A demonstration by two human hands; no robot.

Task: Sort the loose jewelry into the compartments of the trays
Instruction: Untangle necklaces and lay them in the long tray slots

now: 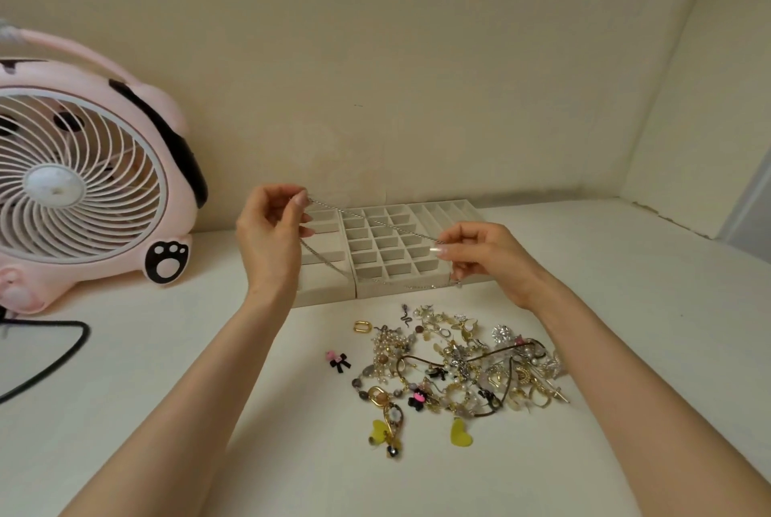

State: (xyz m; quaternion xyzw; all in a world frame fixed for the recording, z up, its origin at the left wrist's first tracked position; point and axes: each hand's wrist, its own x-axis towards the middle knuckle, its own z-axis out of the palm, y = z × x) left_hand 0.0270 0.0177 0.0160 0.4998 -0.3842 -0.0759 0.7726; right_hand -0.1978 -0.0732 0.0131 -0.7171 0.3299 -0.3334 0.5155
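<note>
Spreading across most of the view, the white table point(167, 349) carries a pink fan point(83, 191) at the left, and three pale trays point(375, 292) sit side by side at the wall: wide compartments on the left, a grid of small squares in the middle, long slots on the right. Near the trays' front lies a tangled pile of jewelry point(454, 366), with beads, pearls, gold pieces and a dark cord knotted together. Above the trays, the left hand point(271, 233) and the right hand point(484, 253) each pinch a thin silver chain point(375, 220) between thumb and fingertips. One stretch runs taut between them over the middle tray, and the rest sags in a loop toward the trays' front edge. The chain looks light, limp and slippery, likely to kink or knot if dropped in a heap. A fingertip pinch near each end seems the right hold, and the chain would be best lowered into a long slot or a wide compartment. Smaller bits lie apart from the pile, among them a yellow heart point(460, 432), a gold link point(362, 326) and a tiny bow point(338, 361). These probably need picking up singly, since their hooks could snag.
</note>
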